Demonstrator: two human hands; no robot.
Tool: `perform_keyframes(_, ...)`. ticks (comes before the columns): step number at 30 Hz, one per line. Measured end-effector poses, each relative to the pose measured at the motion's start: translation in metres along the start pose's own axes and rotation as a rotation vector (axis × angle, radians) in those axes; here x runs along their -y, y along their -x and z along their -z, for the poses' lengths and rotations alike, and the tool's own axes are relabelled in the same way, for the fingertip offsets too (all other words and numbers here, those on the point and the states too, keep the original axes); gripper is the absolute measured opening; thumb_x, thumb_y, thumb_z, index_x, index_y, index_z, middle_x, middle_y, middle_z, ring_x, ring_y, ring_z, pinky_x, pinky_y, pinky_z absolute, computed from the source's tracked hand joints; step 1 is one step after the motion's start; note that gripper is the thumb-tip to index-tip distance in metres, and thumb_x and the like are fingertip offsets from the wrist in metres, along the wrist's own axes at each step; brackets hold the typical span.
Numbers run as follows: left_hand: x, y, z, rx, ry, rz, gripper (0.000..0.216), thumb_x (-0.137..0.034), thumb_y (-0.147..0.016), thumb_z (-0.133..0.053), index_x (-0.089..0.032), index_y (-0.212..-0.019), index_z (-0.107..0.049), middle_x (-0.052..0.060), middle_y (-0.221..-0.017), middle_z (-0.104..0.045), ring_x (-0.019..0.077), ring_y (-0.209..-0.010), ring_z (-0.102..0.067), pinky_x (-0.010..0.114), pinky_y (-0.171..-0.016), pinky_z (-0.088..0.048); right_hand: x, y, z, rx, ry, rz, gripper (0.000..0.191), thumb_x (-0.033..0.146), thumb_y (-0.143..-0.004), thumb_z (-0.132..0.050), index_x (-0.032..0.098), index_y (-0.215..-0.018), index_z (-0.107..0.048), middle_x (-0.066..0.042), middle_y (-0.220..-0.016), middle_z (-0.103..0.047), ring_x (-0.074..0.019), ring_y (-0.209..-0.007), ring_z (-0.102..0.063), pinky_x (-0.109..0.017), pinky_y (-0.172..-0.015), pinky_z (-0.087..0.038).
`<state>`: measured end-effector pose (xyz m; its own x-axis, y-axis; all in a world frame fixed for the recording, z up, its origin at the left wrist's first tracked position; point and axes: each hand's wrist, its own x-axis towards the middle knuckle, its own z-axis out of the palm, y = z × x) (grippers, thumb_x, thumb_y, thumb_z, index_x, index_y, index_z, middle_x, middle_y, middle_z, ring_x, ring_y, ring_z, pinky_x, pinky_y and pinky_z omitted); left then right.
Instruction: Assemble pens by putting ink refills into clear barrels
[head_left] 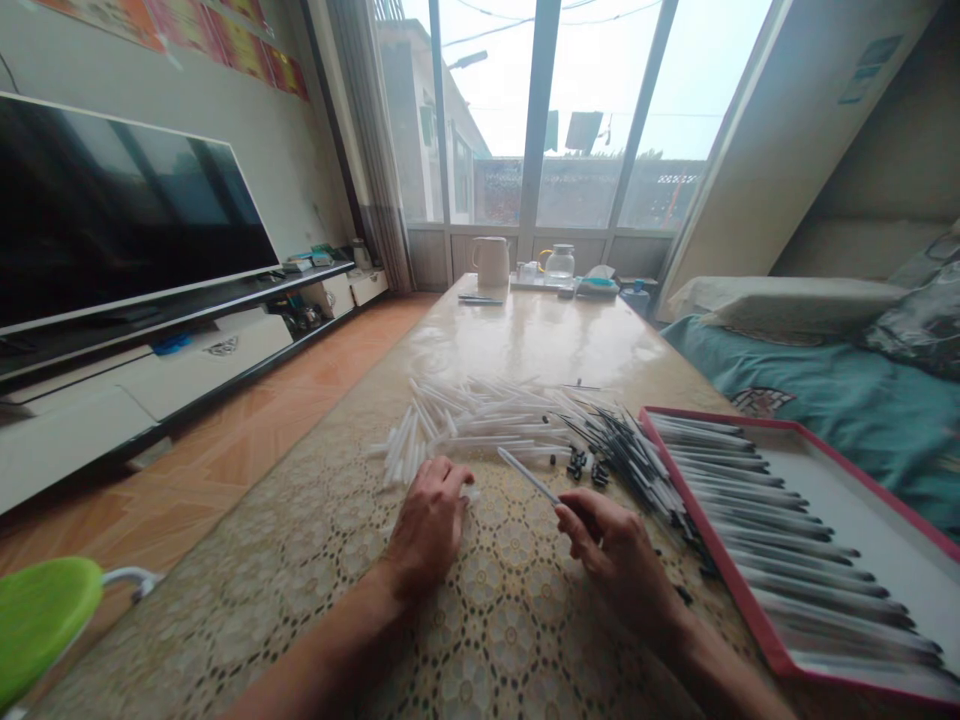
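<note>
Floral tablecloth [499,625], everything within reach!
Right hand [613,548] pinched a slim tube [529,477] near white tubes [491,443], seemingly leaving its far end free; left hand [429,515], I couldn't tell its grip.

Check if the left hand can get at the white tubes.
Likely yes: the white tubes lie just past the left hand, with nothing visibly blocking. A small pale piece sits by its fingertips; can't tell if it's held.
</note>
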<state>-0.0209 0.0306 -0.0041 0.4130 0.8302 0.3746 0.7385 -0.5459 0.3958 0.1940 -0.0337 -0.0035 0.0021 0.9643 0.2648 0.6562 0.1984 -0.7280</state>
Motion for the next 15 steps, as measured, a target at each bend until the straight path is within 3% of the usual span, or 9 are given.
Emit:
perform_keyframes(4,0.001,-0.002,0.001,-0.114,0.110,0.049,0.017,-0.003,-0.076,-0.050,-0.017,-0.083,-0.056,0.005,-0.081,-0.059,0.0221,-0.082,-0.054,0.037,-0.075,-0.045,-0.002,0.001,-0.001,-0.020,-0.005,-0.009,0.022,0.035,-0.090,-0.043,0.019,-0.087,-0.057,-0.002,-0.071,-0.062,-0.0149,-0.060,-0.059,-0.024,-0.054,-0.043)
perform_keyframes(8,-0.007,0.000,0.006,-0.265,0.481,0.199,0.016,-0.019,-0.082,-0.054,-0.018,-0.097,-0.055,0.004,-0.082,-0.059,0.0183,-0.077,-0.057,0.034,-0.073,-0.047,-0.002,0.002,0.002,-0.098,0.001,0.036,0.022,0.030,-0.090,-0.043,0.018,-0.101,-0.057,-0.002,-0.074,-0.063,-0.0145,-0.061,-0.058,-0.024,-0.057,-0.044)
perform_keyframes(12,-0.015,0.005,0.003,-0.039,1.119,0.440,0.021,-0.030,-0.079,-0.061,-0.016,-0.094,-0.057,0.002,-0.074,-0.062,0.0136,-0.066,-0.059,0.028,-0.063,-0.049,0.004,0.002,0.009,-0.225,0.093,0.130,0.018,0.024,-0.085,-0.045,0.017,-0.092,-0.061,-0.001,-0.070,-0.059,-0.0136,-0.057,-0.053,-0.024,-0.056,-0.041)
perform_keyframes(15,-0.015,0.009,-0.004,0.056,1.367,0.601,0.024,-0.032,-0.075,-0.067,-0.015,-0.087,-0.055,0.002,-0.071,-0.065,0.0120,-0.063,-0.061,0.025,-0.063,-0.050,0.007,0.003,0.013,-0.260,0.121,0.149,0.013,0.020,-0.081,-0.047,0.017,-0.082,-0.060,0.001,-0.062,-0.054,-0.0116,-0.050,-0.047,-0.023,-0.050,-0.037)
